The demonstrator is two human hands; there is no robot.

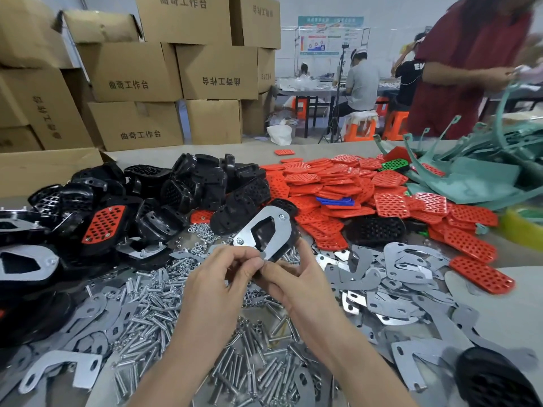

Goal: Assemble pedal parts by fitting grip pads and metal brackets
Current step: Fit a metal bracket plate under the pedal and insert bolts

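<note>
Black pedal w/ metal bracket tilts up just beyond my fingers; L hand & R hand together, pinching its near end.

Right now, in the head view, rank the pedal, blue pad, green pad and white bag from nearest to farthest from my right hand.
1. pedal: held by the right hand.
2. blue pad: on the red pads, just beyond.
3. green pad: farther back, right.
4. white bag: beyond the table.
</note>
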